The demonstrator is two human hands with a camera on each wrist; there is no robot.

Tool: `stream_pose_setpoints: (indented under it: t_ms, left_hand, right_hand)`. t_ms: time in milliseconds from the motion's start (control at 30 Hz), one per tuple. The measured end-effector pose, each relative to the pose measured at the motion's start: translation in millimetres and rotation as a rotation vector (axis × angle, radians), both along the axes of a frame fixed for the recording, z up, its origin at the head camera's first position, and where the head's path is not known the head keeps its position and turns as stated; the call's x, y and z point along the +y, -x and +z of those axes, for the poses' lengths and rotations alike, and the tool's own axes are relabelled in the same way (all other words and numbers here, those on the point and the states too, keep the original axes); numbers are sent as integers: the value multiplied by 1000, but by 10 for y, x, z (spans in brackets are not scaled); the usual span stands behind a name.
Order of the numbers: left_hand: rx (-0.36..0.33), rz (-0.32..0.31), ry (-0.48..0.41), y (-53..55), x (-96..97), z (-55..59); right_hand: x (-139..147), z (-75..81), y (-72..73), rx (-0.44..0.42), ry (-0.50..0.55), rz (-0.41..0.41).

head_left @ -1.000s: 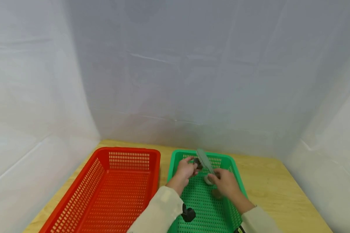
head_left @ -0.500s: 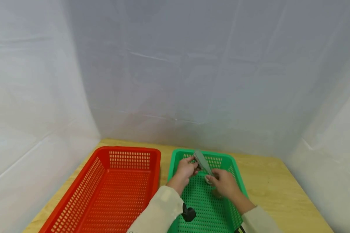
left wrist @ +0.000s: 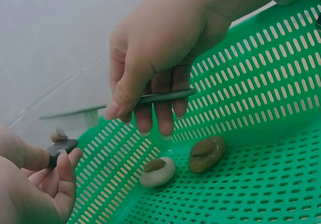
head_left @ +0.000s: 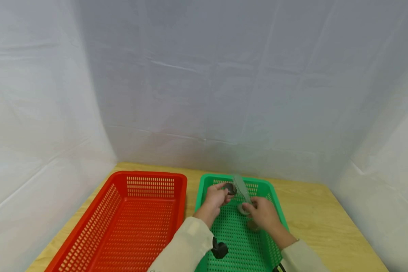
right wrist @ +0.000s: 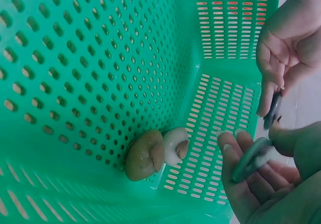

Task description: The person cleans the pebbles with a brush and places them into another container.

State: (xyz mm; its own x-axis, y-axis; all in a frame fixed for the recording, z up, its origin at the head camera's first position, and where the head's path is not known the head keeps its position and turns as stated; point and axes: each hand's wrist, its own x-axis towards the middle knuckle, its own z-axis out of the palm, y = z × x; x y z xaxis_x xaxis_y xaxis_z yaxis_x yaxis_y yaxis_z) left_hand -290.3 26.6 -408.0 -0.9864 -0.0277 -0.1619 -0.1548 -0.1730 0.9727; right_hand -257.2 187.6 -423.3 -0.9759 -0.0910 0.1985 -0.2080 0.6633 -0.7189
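Note:
Above the far end of the green basket [head_left: 272, 196], my left hand [head_left: 215, 198] pinches a dark, smooth stone [head_left: 229, 188] between thumb and fingers. On top of that stone sits a small brown lump [left wrist: 58, 136]. My right hand [head_left: 263, 213] grips a grey-green brush [head_left: 239, 186] by its handle, the bristles facing the stone at close range. Below the hands, a pale stone [left wrist: 157, 177] and a brown stone [left wrist: 213, 159] lie in the basket, each bearing a brown lump.
To the left stands a red basket [head_left: 184, 196] on the wooden table [head_left: 312, 211], beside the green one. White sheeting [head_left: 204, 94] encloses the table at the back and both sides.
The brush swept left across the dark stone, covering it in the head view, then came back right, uncovering it. My left hand stays nearly in place, still holding the stone.

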Motion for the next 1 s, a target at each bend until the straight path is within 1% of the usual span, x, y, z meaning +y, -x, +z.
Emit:
stream_pose_setpoints:
  t_ms: [133,267,400,500,667,767,1000]
  left_hand:
    - [3,21,-16,3,0,11]
    - [2,17,-1,7,4,3]
    - [3,3,9,13,13,-29]
    - [2,-5,12,21,17,-29]
    - [-4,-3,18,19,9,-6]
    - [-5,-1,22,12,6,2]
    - [-14,-12,20,-10,6,10]
  right_hand:
    - [12,-4,26,28,-11,-26]
    - [2,10,30,64,-25,-1]
    - [-12,4,16,72,-42,9]
    - [-21,-4,24,64,-40,17]
    - [-41,-7,27,35,-8,60]
    - [-50,1,20,27,-13,73]
    - [-40,0,5,-4,-26,42]
